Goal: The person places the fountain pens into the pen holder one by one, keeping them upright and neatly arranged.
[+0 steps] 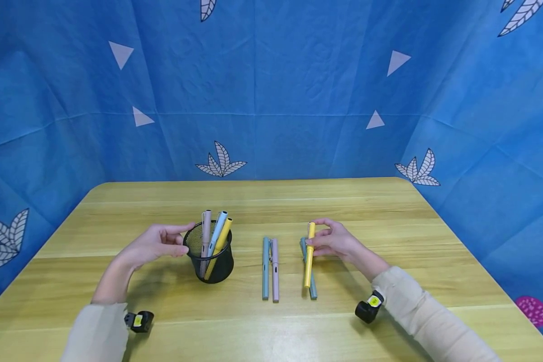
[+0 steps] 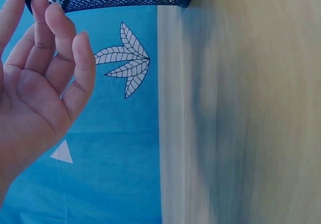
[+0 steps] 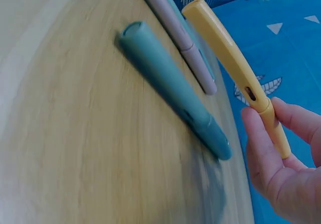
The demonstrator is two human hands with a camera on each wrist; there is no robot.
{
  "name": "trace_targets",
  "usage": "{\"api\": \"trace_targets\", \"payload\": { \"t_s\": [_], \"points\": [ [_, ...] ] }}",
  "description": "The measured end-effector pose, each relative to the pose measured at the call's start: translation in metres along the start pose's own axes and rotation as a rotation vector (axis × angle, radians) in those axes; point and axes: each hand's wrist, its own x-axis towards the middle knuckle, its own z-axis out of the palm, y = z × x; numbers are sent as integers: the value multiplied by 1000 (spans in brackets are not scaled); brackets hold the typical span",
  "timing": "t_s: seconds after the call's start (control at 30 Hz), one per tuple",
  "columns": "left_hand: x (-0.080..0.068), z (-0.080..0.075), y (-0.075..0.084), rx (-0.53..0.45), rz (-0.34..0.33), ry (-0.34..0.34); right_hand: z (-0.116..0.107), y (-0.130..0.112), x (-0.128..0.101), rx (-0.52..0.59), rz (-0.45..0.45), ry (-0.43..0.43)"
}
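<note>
A yellow pen (image 1: 309, 256) is pinched between the thumb and fingertips of my right hand (image 1: 336, 240), which lifts it above a teal pen (image 1: 313, 285) lying on the table. In the right wrist view, the raised yellow pen (image 3: 228, 58) slants up away from the fingers, apart from the teal pen (image 3: 170, 88). My left hand (image 1: 156, 244) is at the left side of a black mesh pen holder (image 1: 221, 266), its extended index finger and thumb touching the rim. Standing in the holder are a lilac pen (image 1: 205, 231), a light blue pen (image 1: 217, 232) and another yellow pen (image 1: 225, 235).
Between the holder and my right hand, a second teal pen (image 1: 265, 271) and a lilac pen (image 1: 275, 274) lie side by side on the wooden table (image 1: 185, 322). A blue patterned cloth (image 1: 289, 141) hangs behind the table and along its sides.
</note>
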Motion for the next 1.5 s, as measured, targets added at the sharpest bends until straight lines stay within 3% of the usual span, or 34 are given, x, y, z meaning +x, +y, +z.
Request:
{"api": "trace_targets", "payload": {
  "t_s": [0.63,1.5],
  "points": [
    [0,0,1,4,-1,-3,21,-18,6,181,-101,28],
    [0,0,0,0,7,-2,63,-41,10,319,-206,144]
  ]
}}
